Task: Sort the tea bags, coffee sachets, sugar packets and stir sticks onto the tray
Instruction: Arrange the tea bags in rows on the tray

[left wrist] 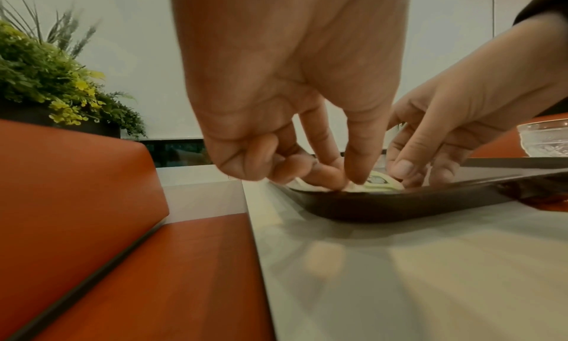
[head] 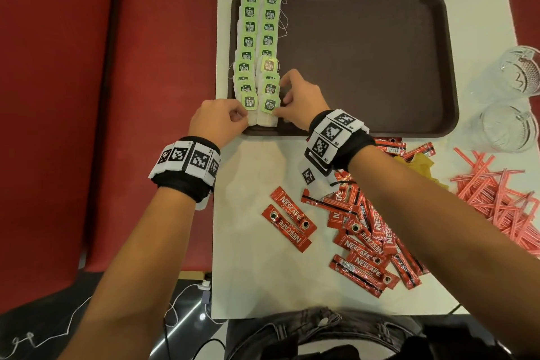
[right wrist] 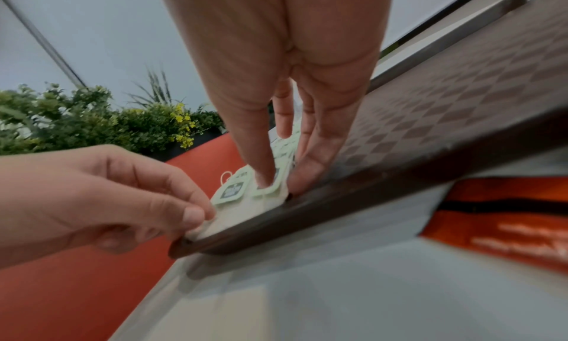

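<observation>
We've got green-tagged paper tea bags [head: 260, 47] in two neat columns down the left of the dark brown plastic tray [head: 365, 61] — left hand [head: 216, 120] pinching the nearest bag [head: 252, 120], right hand [head: 301, 99] pressing fingertips on its neighbour. Red foil coffee sachets [head: 365, 237] and pink plastic stir sticks [head: 496, 193] lie loose on the white counter [head: 263, 272] — red padded bench [head: 87, 96] alongside.

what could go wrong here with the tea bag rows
1. The nearest tea bag, pinched by the left hand, lies on the tray rim and may slip onto the table.
2. The rows overlap, so the right hand pressing the neighbouring tag could shift the bags behind.
3. Loose strings may snag fingers.
</observation>
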`<state>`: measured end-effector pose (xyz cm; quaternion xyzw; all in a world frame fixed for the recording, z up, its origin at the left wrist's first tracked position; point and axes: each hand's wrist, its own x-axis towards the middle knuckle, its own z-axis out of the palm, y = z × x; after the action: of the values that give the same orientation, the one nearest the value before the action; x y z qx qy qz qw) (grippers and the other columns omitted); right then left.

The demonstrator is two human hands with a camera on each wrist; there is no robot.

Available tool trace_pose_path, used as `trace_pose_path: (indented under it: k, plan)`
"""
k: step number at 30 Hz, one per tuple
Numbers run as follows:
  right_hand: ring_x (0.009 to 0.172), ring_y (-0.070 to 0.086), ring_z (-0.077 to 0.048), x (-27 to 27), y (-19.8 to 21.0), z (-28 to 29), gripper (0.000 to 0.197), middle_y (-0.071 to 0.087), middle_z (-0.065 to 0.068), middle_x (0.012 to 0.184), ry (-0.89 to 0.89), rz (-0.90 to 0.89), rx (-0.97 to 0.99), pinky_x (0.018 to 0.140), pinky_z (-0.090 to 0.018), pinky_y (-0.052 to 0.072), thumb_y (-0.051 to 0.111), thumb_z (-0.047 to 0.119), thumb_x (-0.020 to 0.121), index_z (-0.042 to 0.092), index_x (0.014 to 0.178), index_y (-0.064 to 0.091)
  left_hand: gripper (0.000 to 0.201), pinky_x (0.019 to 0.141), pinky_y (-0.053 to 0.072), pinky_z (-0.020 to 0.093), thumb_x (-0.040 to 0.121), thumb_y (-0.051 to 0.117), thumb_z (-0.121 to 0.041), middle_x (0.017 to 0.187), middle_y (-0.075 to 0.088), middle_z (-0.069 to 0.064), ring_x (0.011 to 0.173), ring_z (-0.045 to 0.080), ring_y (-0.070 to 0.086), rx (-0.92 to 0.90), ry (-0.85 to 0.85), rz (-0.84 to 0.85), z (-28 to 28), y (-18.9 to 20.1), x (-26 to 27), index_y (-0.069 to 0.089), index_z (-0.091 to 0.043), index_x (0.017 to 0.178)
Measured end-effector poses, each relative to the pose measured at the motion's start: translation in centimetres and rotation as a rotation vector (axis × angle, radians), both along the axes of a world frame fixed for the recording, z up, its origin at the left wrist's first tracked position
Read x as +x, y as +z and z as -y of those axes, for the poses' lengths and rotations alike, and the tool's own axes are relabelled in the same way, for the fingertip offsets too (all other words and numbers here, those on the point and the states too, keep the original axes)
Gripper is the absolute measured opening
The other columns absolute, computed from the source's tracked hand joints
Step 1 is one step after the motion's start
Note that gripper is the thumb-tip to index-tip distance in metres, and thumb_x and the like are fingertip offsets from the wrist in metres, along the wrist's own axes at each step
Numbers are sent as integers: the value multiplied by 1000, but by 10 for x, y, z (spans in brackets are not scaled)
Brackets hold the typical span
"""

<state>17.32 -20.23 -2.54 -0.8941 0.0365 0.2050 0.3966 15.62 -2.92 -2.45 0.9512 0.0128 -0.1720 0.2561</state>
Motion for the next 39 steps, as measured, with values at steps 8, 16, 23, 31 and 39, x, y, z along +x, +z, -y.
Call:
trace_pose_path:
  k: [8,16,23,31,39]
  plan:
    - [74,59,-18,4,0,1,32,64,-9,91,-86,-27,76,79,-38,56,59,4,85,13,113,47,9,74,44,30,83,63,-20,89,58,-1,89,19,55,18,-31,42,7,-1,3,70,-18,89]
    - [81,61,-19,14,-1,7,29,59,-7,93,-190,-55,119,78,-34,57,56,9,89,7,117,50,18,82,47,31,85,63,-19,91,62,4,83,15,53,-113,-10,144,6,0,7,66,-12,101]
    - [83,67,-20,31,-7,-2,17,65,-11,95,-340,-206,206,81,-32,57,56,3,89,5,105,62,65,113,8,49,96,40,-35,157,5,7,145,22,-1,185,-219,142,37,-16,9,8,-14,149]
    - [94,67,-23,36,-5,0,22,65,-16,109,-307,-172,189,82,-33,57,50,3,92,8,107,66,59,112,-9,52,100,24,-33,156,-17,3,143,20,-18,186,-219,52,39,-30,10,-5,-17,149]
    - [83,67,-19,39,1,4,15,62,-9,88,-309,-249,225,78,-33,58,61,-1,85,10,94,59,54,112,-10,52,101,17,-35,157,-10,-2,144,17,-13,262,-255,108,54,-32,24,-1,-19,149]
